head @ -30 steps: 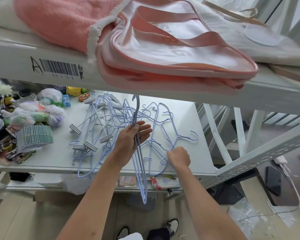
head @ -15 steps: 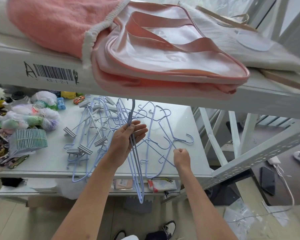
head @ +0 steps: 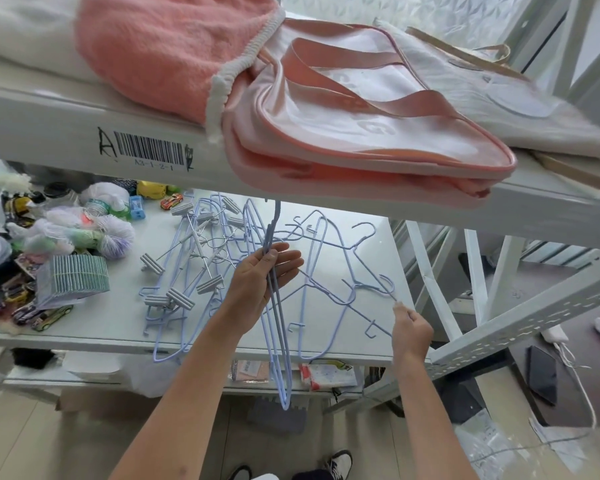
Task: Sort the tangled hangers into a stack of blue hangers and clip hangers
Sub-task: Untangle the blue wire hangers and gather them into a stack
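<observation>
You are midway through gathering the plain hangers: your left hand (head: 261, 284) holds a bundle of thin light-blue wire hangers (head: 278, 344) upright, thumb pressed over their necks against loosely spread fingers, with the hooks up near the shelf edge and the long ends hanging down past the near edge of the white shelf board (head: 329, 353). Your right hand (head: 410, 332), at the near right, pinches the end of another light-blue wire hanger (head: 352, 299) that lies among the loose ones on the right half of the board. The blue hangers with grey ribbed clips (head: 191, 271) lie tangled left of centre, untouched so far as can be seen. The next move, as I judge it, is to draw that pinched hanger clear and add it to the bundle; its hook appears to cross a neighbour's, so slide it out along its own length rather than lifting straight up, or it may drag others off the near edge.
</observation>
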